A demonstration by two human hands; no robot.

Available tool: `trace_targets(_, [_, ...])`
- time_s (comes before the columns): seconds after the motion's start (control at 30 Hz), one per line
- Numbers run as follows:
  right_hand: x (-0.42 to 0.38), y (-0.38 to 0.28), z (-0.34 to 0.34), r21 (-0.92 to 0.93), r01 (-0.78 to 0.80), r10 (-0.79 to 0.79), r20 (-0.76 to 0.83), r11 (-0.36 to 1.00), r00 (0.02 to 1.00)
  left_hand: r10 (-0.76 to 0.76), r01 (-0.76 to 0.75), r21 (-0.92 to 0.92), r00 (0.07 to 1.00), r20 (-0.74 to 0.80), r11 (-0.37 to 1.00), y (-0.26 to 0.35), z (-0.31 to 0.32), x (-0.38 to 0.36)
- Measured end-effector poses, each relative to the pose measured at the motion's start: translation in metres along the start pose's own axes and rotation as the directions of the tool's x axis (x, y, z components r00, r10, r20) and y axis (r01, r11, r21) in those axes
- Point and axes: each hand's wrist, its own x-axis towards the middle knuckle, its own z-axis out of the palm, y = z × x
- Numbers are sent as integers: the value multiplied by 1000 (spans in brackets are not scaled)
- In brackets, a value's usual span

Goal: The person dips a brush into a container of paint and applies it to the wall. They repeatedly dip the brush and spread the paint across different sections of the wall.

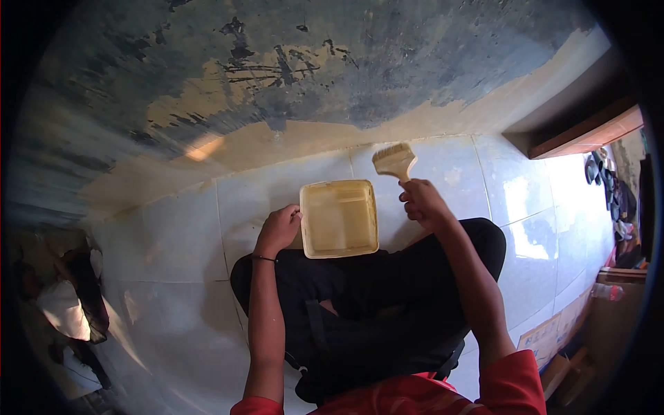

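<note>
My right hand [423, 203] is closed around the handle of a wide paintbrush [395, 162]. The brush's bristle end points away from me, over the floor tiles near the foot of the wall. In front of my crossed legs is a square, cream-coloured plastic tub [374, 220], its inside coated with a pale yellowish layer that looks like paint. With its fingers at the tub's left rim, my left hand [279, 229] grips the edge; part of the grip is hidden. The brush is apart from the tub, to its upper right.
Ahead rises a wall [290, 76] with dark, patchy paint above and a cream band below. Pale glossy tiles [173, 242] cover the floor. A wooden ledge [588, 131] juts out at the right, with footwear [603, 173] beyond. Cardboard [560, 328] lies at lower right.
</note>
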Motion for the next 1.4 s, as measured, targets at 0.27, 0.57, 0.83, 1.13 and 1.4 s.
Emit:
trace_targets(0.27, [47,21,-14,350,-314,266,179,883,947,4,-3,75,1000,-9,997,1,-3,2])
trace_targets(0.57, [76,25,8,339,-191,187,47,921,981,-30,27,124,999,22,992,7,-8,1])
trace_targets(0.83, [65,15,12,357,-7,-23,81,934,996,18,-18,69,1000,5,997,1,-6,2])
trace_targets(1.13, [-43,-48,16,439,220,-276,68,871,959,55,-54,63,998,-14,997,1,-3,-1])
trace_targets(1.4, [-74,-52,25,295,439,-475,58,849,878,121,-119,49,992,-24,992,-11,3,3])
